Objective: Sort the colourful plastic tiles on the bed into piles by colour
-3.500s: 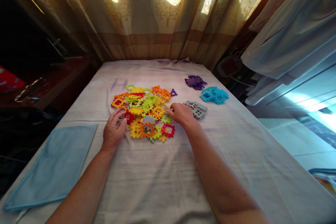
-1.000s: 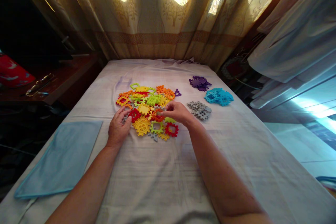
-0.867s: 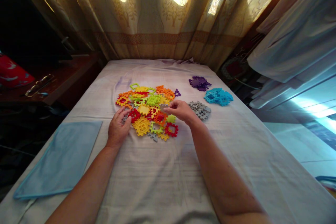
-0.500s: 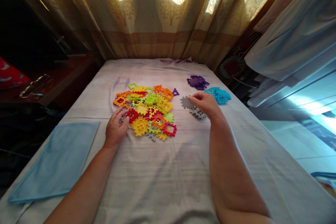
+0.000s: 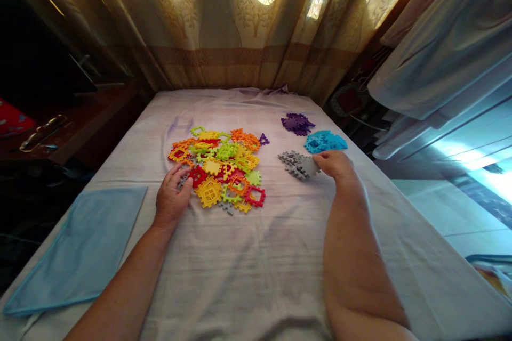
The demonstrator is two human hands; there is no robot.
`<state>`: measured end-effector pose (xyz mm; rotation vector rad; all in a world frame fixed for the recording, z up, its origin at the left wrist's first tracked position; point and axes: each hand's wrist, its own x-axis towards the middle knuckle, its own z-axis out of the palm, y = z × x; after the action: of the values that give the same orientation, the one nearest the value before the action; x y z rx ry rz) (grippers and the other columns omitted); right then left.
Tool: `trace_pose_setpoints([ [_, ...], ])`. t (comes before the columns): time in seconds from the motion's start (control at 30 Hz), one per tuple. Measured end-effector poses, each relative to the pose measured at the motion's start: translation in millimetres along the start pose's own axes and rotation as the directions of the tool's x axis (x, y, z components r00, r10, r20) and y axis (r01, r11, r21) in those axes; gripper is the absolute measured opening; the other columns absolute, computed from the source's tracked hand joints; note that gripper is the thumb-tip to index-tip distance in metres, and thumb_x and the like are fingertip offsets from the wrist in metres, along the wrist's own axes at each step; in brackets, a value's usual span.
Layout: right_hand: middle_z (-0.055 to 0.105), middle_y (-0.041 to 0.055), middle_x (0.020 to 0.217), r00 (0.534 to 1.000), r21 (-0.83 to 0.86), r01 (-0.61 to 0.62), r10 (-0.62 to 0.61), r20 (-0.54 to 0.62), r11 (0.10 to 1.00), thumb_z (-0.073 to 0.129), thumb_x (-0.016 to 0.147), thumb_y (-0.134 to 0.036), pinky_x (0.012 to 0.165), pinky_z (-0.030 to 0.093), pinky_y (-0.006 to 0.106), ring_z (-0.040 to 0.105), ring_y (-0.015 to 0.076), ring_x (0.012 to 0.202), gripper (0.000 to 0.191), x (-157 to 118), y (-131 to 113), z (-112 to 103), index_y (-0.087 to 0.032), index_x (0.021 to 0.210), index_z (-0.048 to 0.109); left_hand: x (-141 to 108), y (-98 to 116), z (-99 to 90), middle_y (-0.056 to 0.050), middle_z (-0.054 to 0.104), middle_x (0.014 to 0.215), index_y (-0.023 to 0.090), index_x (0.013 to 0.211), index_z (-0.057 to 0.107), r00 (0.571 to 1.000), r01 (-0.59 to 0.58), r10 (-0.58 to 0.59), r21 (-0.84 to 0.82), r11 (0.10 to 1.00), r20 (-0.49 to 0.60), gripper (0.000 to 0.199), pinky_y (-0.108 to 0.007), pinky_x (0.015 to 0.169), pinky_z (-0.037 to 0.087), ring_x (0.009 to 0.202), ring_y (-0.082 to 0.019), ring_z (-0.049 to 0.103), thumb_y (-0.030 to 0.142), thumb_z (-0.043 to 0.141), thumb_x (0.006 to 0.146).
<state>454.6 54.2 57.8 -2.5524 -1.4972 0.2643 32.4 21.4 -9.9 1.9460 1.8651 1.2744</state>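
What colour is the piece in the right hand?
The piece is grey, clearest in the head view.

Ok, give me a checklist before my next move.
1. Right hand gripping the flat, toothed grey plastic piece: ok, by its right edge.
2. That piece laid on the toothed grey plastic pile: cannot tell; it overlaps in view.
3. Grey pile apart from the multicoloured plastic pile: ok, pale cloth shows between.
4. Purple pieces together: not ok, a small purple plastic triangle lies outside the toothed purple plastic pile.
5. Left hand holding a piece: cannot tell; it's at the multicoloured pile's left edge.
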Motion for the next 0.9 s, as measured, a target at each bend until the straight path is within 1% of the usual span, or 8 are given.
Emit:
trace_pose_setpoints([
  [0.17,0.075,0.0117,0.107,0.997,-0.028,0.072,-0.072,-0.003,0.997,0.05,0.091,-0.039,0.073,0.047,0.032,0.068,0.0257,0.093,0.037,-9.2,-18.8,-5.5,-0.022,0.11,0.077,-2.8,6.9,-1.3,-0.01,0.054,0.144,0.026,0.116,0.069,0.994,-0.11,0.106,0.129,0.986,0.037,0.037,-0.054,0.116,0.032,0.135,-0.032,0.048,0.043,0.057,0.086],
  [0.3,0.076,0.0088,0.101,0.941,0.03,0.331,-0.333,0.067,0.943,0.054,0.09,-0.035,0.073,0.044,0.028,0.068,0.022,0.092,0.03,-34.5,-60.1,-13.4,-0.022,0.102,0.078,-9.4,20.6,-2.5,-0.008,0.049,0.15,0.03,0.122,0.067,0.946,-0.264,0.224,0.155,0.952,0.236,0.044,-0.063,0.119,0.016,0.145,-0.036,0.033,0.049,0.063,0.082],
  [0.4,0.077,0.0036,0.093,0.782,0.169,0.568,-0.592,0.195,0.805,0.059,0.088,-0.03,0.071,0.042,0.025,0.067,0.0175,0.084,0.022,-63.2,-96.4,-7.7,-0.025,0.095,0.079,-12.5,26.7,-1.7,-0.009,0.045,0.153,0.031,0.125,0.066,0.893,-0.351,0.281,0.154,0.924,0.353,0.053,-0.066,0.118,0.01,0.148,-0.039,0.026,0.053,0.069,0.077],
  [0.57,0.078,-0.0015,0.086,0.4,0.302,0.789,-0.82,0.409,0.535,0.064,0.081,-0.019,0.064,0.04,0.022,0.067,0.0153,0.076,0.021,-111.7,-141.4,15.8,-0.029,0.089,0.081,-12.6,24.0,0.5,-0.01,0.045,0.153,0.03,0.126,0.065,0.9,-0.341,0.263,0.188,0.921,0.346,0.048,-0.064,0.119,0.012,0.148,-0.037,0.027,0.048,0.066,0.081],
  [0.63,0.078,-0.0007,0.086,0.339,0.274,0.831,-0.831,0.441,0.484,0.062,0.081,-0.017,0.062,0.039,0.023,0.067,0.016,0.076,0.025,-122.7,-149.0,21.6,-0.03,0.092,0.081,-12.5,21.3,1.0,-0.011,0.047,0.151,0.029,0.125,0.066,0.917,-0.32,0.253,0.192,0.928,0.308,0.044,-0.062,0.119,0.015,0.147,-0.036,0.03,0.045,0.063,0.084],
  [0.7,0.078,0.0007,0.087,0.359,0.211,0.845,-0.815,0.455,0.49,0.061,0.082,-0.019,0.061,0.039,0.024,0.067,0.0173,0.077,0.026,-126.2,-150.8,23.2,-0.03,0.095,0.081,-12.7,19.1,1.6,-0.011,0.049,0.15,0.027,0.124,0.066,0.936,-0.286,0.231,0.192,0.939,0.265,0.042,-0.062,0.119,0.017,0.146,-0.035,0.032,0.042,0.061,0.085],
  [0.83,0.078,0.0042,0.09,0.482,0.066,0.821,-0.75,0.452,0.567,0.059,0.083,-0.022,0.063,0.041,0.026,0.068,0.0205,0.081,0.023,-119.6,-146.5,19.4,-0.029,0.089,0.08,-11.5,16.3,1.9,-0.008,0.054,0.145,0.028,0.118,0.068,0.97,-0.191,0.159,0.174,0.966,0.186,0.035,-0.061,0.117,0.022,0.143,-0.034,0.038,0.036,0.058,0.085],
  [0.9,0.077,0.0066,0.09,0.514,0.016,0.814,-0.733,0.446,0.58,0.058,0.085,-0.024,0.065,0.043,0.027,0.069,0.022,0.083,0.022,-118.0,-145.8,18.4,-0.027,0.086,0.079,-9.1,14.7,0.6,-0.008,0.059,0.14,0.027,0.111,0.07,0.982,-0.152,0.134,0.142,0.978,0.13,0.03,-0.059,0.117,0.027,0.139,-0.032,0.044,0.034,0.054,0.087],
])
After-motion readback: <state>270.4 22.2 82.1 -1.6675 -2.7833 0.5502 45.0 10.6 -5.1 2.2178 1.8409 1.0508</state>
